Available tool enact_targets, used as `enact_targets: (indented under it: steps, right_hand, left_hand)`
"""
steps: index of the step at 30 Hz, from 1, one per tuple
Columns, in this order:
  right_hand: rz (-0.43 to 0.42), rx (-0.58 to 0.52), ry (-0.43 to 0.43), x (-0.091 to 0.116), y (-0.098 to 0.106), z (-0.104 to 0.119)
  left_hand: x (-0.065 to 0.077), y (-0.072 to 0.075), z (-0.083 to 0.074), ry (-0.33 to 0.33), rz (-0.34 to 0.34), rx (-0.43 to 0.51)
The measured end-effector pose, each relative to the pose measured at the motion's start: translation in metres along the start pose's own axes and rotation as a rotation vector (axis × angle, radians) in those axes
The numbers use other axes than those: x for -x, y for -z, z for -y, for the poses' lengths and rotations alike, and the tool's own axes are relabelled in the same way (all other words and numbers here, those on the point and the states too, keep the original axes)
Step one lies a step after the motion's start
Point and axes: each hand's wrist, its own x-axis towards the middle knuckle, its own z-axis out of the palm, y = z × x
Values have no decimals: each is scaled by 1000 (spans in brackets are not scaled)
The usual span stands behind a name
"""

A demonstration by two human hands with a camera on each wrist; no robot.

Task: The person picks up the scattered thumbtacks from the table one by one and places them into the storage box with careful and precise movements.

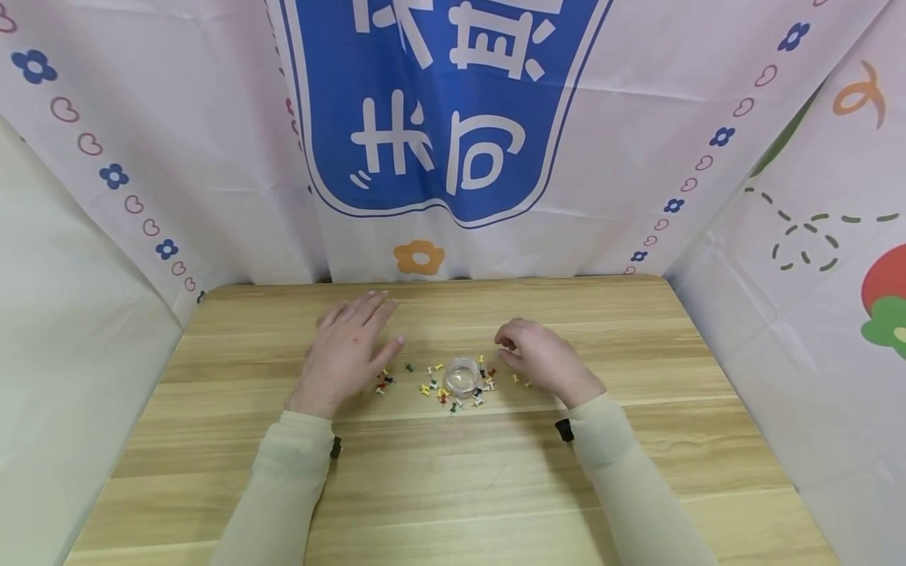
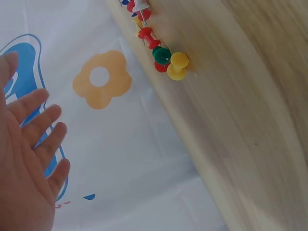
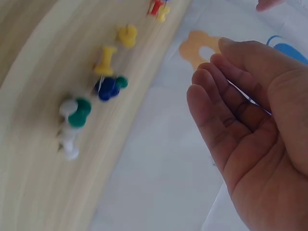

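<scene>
A small clear round container (image 1: 462, 377) stands on the wooden table, ringed by scattered push pins in yellow, white, red, green and dark blue. My left hand (image 1: 347, 350) is to its left, fingers spread and straight, holding nothing. Several push pins lie beside that thumb; in the left wrist view a yellow pin (image 2: 177, 66) and a green pin (image 2: 162, 55) sit close together. To the container's right is my right hand (image 1: 543, 360), its fingers loosely bent with nothing between them. The right wrist view shows a yellow pin (image 3: 105, 60) and a white pin (image 3: 70, 147) on the wood.
The wooden table (image 1: 453, 487) ends at the back against a white cloth (image 1: 609, 181) with a blue printed panel. White cloth also hangs at the left and right sides. Dark bands show at both wrists.
</scene>
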Motion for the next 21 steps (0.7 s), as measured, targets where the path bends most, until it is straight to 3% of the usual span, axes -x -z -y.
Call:
enact_targets:
  steps: [11,21]
  right_hand:
    - [52,-35,-121,5,4,-22]
    - [144,-55,-160,7,1,-35]
  left_hand:
    - [-3,2,-10,-82,-24,-19]
    - [-4,1,-18,-116,-15,-36]
